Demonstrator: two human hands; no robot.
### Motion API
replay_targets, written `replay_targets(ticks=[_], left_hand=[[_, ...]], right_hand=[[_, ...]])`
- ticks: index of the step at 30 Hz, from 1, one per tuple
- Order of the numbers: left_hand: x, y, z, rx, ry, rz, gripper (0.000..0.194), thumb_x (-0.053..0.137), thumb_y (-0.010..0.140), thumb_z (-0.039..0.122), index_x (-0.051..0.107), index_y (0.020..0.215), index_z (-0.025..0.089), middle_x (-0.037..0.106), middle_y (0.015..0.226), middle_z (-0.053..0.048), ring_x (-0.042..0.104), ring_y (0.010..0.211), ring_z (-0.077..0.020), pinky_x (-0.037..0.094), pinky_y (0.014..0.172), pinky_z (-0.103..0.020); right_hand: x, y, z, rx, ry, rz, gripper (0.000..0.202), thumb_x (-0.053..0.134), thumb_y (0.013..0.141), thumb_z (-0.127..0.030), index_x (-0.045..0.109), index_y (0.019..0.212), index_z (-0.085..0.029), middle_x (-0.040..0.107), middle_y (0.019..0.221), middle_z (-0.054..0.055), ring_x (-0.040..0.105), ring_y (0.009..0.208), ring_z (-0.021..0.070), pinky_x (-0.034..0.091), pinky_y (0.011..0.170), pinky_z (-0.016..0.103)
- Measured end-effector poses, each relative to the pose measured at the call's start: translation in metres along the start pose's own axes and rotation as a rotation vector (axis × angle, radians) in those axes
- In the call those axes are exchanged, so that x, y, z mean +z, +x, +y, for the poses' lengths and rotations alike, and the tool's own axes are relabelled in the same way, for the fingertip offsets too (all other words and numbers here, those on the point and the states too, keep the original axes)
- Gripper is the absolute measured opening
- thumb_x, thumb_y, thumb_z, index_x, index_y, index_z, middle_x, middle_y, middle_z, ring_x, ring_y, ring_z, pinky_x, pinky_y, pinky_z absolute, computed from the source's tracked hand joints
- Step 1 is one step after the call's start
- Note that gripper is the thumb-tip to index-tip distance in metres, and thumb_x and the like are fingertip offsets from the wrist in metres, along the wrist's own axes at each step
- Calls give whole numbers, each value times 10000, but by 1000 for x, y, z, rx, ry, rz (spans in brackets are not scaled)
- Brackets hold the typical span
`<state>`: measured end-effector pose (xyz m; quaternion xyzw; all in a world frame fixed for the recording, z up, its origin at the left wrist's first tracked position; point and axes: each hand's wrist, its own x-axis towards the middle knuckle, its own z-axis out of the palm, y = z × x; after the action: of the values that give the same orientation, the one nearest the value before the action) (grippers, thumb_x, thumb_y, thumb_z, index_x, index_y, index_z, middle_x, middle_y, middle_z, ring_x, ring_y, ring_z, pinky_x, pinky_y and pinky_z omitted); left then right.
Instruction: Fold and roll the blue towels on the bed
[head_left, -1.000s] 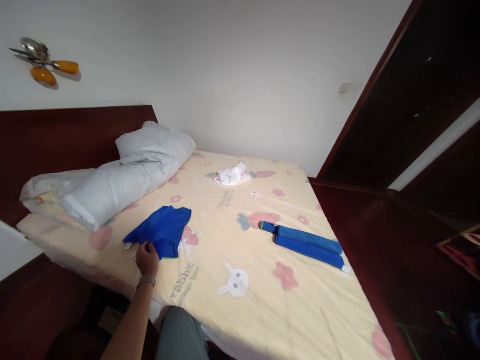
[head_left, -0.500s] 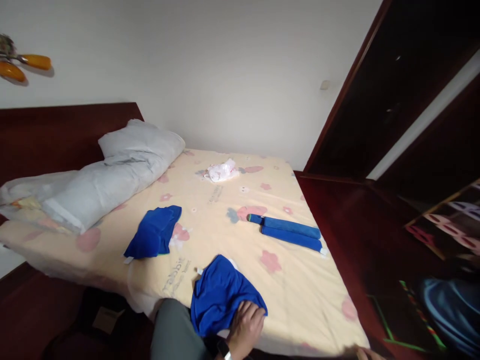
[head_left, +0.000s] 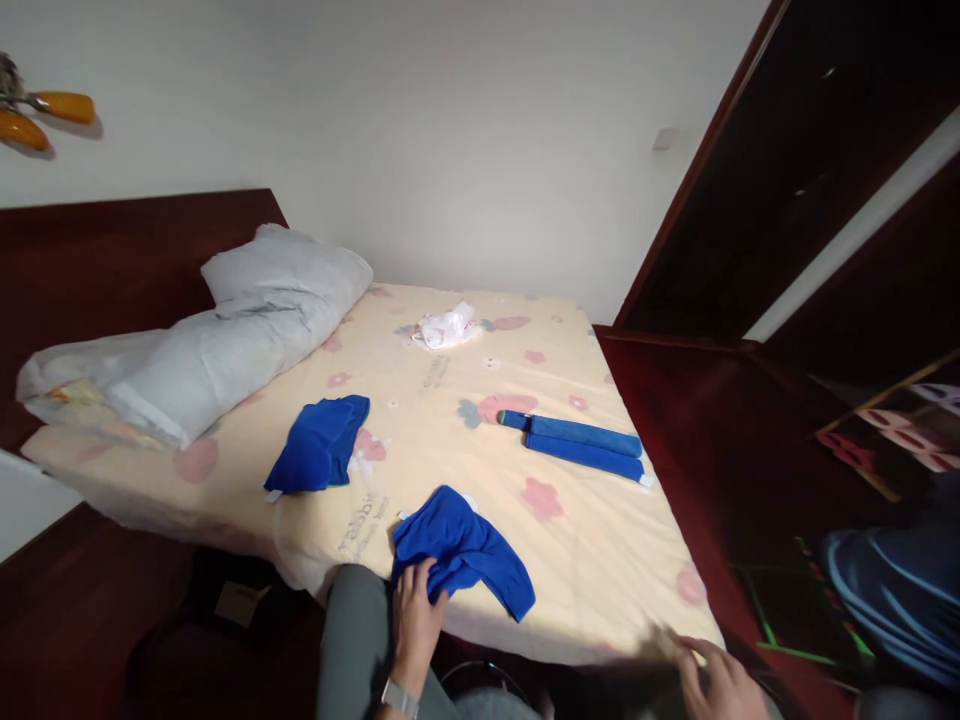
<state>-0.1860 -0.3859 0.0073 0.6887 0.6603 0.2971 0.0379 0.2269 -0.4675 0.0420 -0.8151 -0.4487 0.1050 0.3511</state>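
Rumpled blue cloth (head_left: 466, 545) at the near edge of the bed (head_left: 600, 575), our left hand (head_left: 416, 615) on it, fingers bent, clamped or not we cannot tell, our right hand (head_left: 724, 685) farther right, grip unclear, second blue cloth (head_left: 316, 448) leftward, folded blue strip (head_left: 585, 446) beyond.

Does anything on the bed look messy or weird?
Yes: the rumpled, bright-blue fabric cloth under the left hand lies crooked at the near edge of the cream, patterned bed, unlike the neat, long, folded blue cloth. Nothing looks spilled.
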Motion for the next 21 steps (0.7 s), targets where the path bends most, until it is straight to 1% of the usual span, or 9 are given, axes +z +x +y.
replay_targets(ticks=[1, 3, 5, 6, 9, 11, 13, 16, 21], left_hand=[[0, 2, -1, 14, -35, -9, 277, 589, 894, 177, 708, 1134, 247, 717, 958, -81, 716, 877, -251, 605, 774, -365], [0, 3, 5, 112, -78, -28, 236, 518, 953, 187, 720, 1052, 257, 709, 876, -63, 708, 818, -229, 593, 748, -346], [0, -1, 18, 225, -63, -22, 280, 476, 979, 168, 717, 1084, 265, 713, 894, -59, 699, 835, -225, 577, 782, -362], [-2, -4, 24, 266, -49, -10, 297, 465, 982, 153, 714, 1101, 266, 714, 899, -57, 694, 835, -221, 570, 794, -368], [-10, -12, 36, 329, -30, 54, 351, 435, 973, 96, 715, 1096, 267, 719, 902, -56, 691, 834, -208, 558, 811, -363], [-16, -13, 36, 344, -27, 97, 365, 430, 968, 82, 719, 1085, 270, 726, 909, -58, 695, 836, -206, 556, 807, -361], [-22, -12, 32, 350, -26, 120, 362, 433, 976, 92, 721, 1093, 277, 732, 902, -55, 697, 820, -203, 554, 788, -359], [-27, -13, 29, 346, -25, 130, 351, 439, 998, 120, 718, 1121, 294, 740, 912, -52, 704, 835, -198, 548, 810, -360], [-31, -23, 41, 354, -35, 164, 270, 486, 999, 146, 706, 1084, 277, 751, 912, -45, 709, 842, -200, 528, 822, -367]], right_hand=[[11, -10, -18, -31, 71, -62, 283, 561, 663, -593, 703, 709, -352, 755, 878, 114, 704, 940, 440, 545, 946, 635], [36, -36, -61, -115, 244, -166, 241, 550, 691, -623, 717, 736, -455, 765, 868, 27, 721, 928, 422, 566, 909, 635], [60, -61, -112, -299, 383, -427, 216, 589, 773, -539, 737, 930, -549, 769, 1037, -29, 704, 1069, 383, 565, 964, 579], [71, -70, -136, -358, 419, -499, 275, 594, 819, -472, 726, 1047, -553, 756, 1120, -31, 682, 1136, 364, 548, 1009, 558], [90, -77, -197, -505, 425, -577, 433, 535, 902, -353, 636, 1279, -539, 651, 1369, -91, 605, 1278, 328, 484, 1092, 545], [94, -69, -221, -588, 373, -628, 449, 524, 896, -308, 646, 1271, -523, 657, 1358, -119, 623, 1253, 307, 492, 1078, 517], [95, -59, -232, -639, 349, -678, 442, 536, 863, -263, 690, 1201, -502, 717, 1234, -126, 675, 1155, 266, 524, 1039, 445], [93, -54, -229, -657, 375, -715, 452, 536, 830, -205, 717, 1163, -452, 747, 1098, -84, 707, 1048, 230, 555, 980, 351], [94, -61, -210, -560, 447, -750, 272, 550, 885, -338, 716, 1078, -433, 742, 1028, -50, 725, 979, 262, 594, 901, 395]])
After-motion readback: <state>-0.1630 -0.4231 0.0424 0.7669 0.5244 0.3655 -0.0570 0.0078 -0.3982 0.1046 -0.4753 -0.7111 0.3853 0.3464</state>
